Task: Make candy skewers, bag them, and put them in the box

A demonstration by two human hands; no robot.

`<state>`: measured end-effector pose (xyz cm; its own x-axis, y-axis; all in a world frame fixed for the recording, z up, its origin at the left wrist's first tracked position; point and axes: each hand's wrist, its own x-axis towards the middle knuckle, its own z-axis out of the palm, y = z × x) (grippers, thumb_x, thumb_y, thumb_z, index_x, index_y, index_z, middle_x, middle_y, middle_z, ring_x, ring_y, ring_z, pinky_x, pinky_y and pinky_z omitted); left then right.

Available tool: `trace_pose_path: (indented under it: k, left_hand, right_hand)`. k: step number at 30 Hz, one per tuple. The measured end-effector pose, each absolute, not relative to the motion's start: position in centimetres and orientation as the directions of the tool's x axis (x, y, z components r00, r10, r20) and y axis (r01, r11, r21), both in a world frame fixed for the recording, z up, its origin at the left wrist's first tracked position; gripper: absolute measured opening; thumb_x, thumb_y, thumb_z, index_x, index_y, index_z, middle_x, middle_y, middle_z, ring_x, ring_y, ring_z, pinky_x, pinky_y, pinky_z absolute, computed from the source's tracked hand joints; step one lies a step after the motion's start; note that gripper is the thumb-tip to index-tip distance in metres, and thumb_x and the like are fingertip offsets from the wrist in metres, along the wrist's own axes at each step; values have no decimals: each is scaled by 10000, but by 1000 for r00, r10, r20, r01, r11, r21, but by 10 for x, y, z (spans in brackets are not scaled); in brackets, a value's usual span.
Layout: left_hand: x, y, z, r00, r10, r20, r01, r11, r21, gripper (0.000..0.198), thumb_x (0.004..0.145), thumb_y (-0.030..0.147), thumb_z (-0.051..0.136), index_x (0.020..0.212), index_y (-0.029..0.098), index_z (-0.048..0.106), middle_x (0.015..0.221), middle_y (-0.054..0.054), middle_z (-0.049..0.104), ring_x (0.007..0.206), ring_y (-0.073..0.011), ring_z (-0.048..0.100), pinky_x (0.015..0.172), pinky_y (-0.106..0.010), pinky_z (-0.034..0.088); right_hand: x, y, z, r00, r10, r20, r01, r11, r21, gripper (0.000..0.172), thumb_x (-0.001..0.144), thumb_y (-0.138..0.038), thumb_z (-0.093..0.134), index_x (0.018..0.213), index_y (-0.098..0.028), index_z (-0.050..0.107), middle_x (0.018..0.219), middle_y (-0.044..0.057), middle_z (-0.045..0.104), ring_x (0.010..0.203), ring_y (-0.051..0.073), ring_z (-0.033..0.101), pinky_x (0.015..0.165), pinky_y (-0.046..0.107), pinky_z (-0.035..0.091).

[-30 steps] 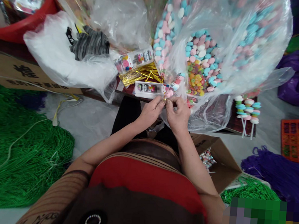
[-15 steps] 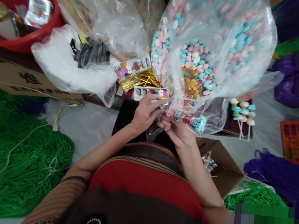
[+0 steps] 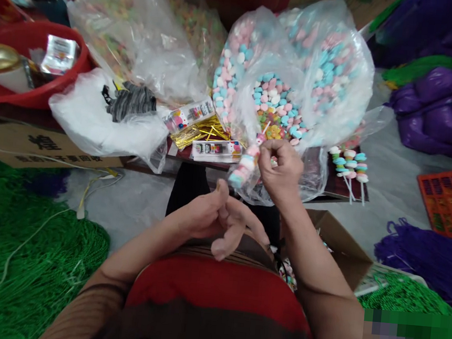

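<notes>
My right hand [image 3: 282, 170] is raised and closed on the stick end of a wrapped candy skewer [image 3: 245, 166], which hangs down and to the left with pink, white and blue pieces in a clear sleeve. My left hand [image 3: 221, 223] is lower, near my lap, with its fingers spread loosely and nothing in them. Just beyond the hands a big clear bag of pink, blue and white candies [image 3: 292, 85] stands open on a low table. A bundle of gold twist ties [image 3: 200, 131] and a flat pack of printed sleeves [image 3: 215, 150] lie on the table's near edge.
Finished candy skewers [image 3: 349, 164] lie at the table's right. A cardboard box [image 3: 338, 248] sits by my right knee. A red basin [image 3: 33, 68] and white plastic bags [image 3: 104, 116] are on the left. Green cord [image 3: 25, 247] and purple cord [image 3: 428, 256] cover the floor.
My right hand lifted the wrapped skewer from lying across both hands to hanging from its stick. My left hand let go and dropped toward my lap, fingers apart.
</notes>
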<state>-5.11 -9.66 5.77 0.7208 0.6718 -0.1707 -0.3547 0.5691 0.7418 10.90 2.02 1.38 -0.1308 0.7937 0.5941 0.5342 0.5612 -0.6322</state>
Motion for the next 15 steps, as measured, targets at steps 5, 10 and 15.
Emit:
trace_pose_path:
  k: [5, 10, 15]
  left_hand:
    - [-48, -90, 38, 675, 707, -212, -417, 602, 681, 628, 802, 749, 647, 1024, 181, 799, 350, 43, 465, 280, -116, 436, 349, -220, 335]
    - [-55, -78, 35, 473, 842, -258, -600, 523, 606, 346, 913, 470, 661, 1077, 188, 774, 384, 69, 457, 311, -82, 419, 377, -182, 347]
    - [-65, -59, 38, 255, 904, -343, -610, 425, 668, 313, 942, 426, 600, 890, 159, 755, 482, 22, 540, 393, -98, 472, 412, -209, 400]
  right_hand:
    - [109, 24, 24, -258, 697, 669, 623, 649, -436, 184, 963, -270, 498, 820, -221, 603, 754, 19, 615, 720, 157, 577, 726, 312, 474]
    - [107, 15, 31, -310, 615, 725, 524, 747, -409, 193, 995, -224, 460, 860, -225, 598, 771, 17, 631, 753, 151, 599, 733, 295, 473]
    - [98, -7, 24, -417, 532, 737, 356, 842, -405, 155, 1002, -183, 471, 930, -218, 604, 795, 25, 652, 773, 153, 604, 721, 287, 475]
